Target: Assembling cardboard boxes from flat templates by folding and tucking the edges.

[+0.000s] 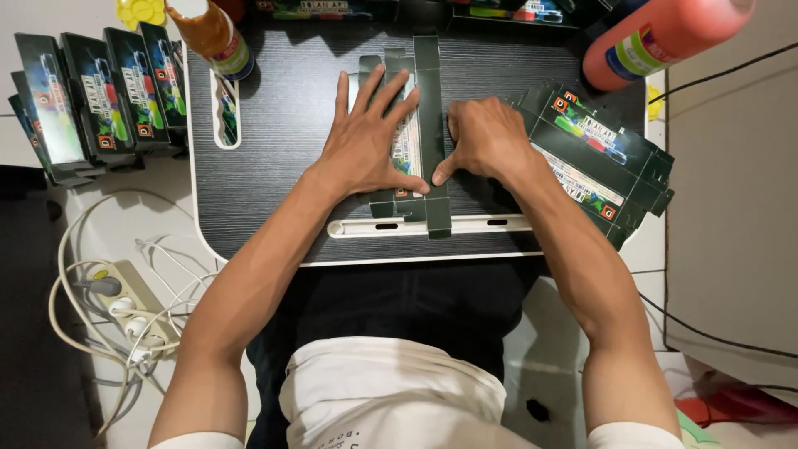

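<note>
Both hands press a flattened dark carton [424, 133] onto the black worktop [274, 166]: the left hand [366, 137] lies spread flat on it, the right hand [482, 141] is curled, fingertips pinching its long fold. Just right of the carton lies a stack of flat cartons [598, 166]. Far left of it stand folded boxes [91, 96]. Beyond, an orange bottle [665, 33] is cut off.

Flat dark carton blank [429, 125], lengthwise on black desk [274, 125].
</note>
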